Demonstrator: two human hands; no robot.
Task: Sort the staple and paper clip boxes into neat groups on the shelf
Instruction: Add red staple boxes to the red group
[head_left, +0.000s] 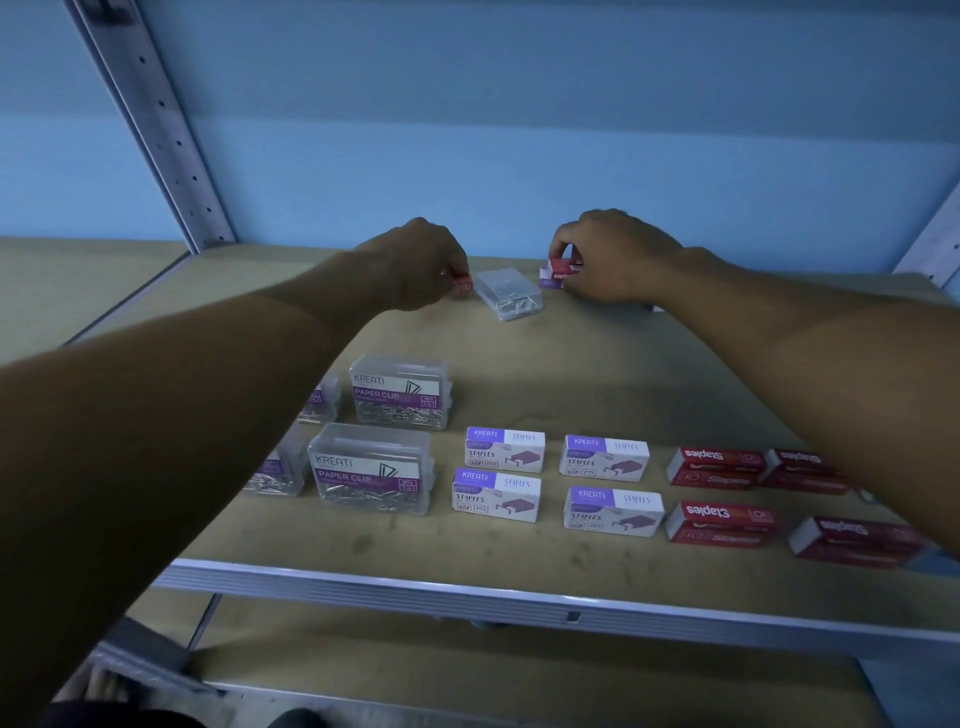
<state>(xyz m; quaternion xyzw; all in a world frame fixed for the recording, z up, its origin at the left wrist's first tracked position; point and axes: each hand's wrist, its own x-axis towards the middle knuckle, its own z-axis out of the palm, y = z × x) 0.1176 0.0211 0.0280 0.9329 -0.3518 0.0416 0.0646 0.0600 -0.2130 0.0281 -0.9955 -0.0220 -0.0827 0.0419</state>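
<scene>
Both arms reach to the back of the shelf. My left hand is closed around a small red staple box. My right hand grips a red staple box that rests on a purple-and-white box. Between the hands lies a clear plastic paper clip box, flat on the shelf. Near the front stand several clear paper clip boxes at the left, several purple-and-white staple boxes in the middle, and several red staple boxes at the right.
A perforated metal upright rises at the back left, another upright at the right edge. A blue wall closes the back. The shelf's metal front rail runs across, with a lower shelf beneath it.
</scene>
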